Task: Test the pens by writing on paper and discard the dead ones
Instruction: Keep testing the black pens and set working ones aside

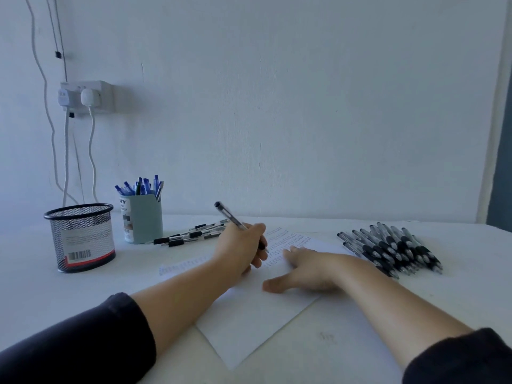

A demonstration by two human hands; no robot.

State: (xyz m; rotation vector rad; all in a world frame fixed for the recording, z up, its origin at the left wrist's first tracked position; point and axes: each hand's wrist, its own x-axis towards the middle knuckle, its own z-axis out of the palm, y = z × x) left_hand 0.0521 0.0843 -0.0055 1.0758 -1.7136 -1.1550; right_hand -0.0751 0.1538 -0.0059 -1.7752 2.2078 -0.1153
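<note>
My left hand (242,249) grips a clear black-tipped pen (230,216), its tip down on the white sheet of paper (249,325) in the middle of the table. Rows of small written marks (288,241) cover the sheet's far part. My right hand (304,270) lies flat on the paper with fingers spread, just right of the pen tip. A pile of several black pens (390,248) lies to the right of the sheet. A smaller group of several black pens (191,235) lies behind my left hand.
A black mesh cup (80,236) stands at the left of the table. Beside it a pale blue cup (144,217) holds several blue pens (140,185). A wall socket with plugs and hanging cables (88,97) is at the upper left.
</note>
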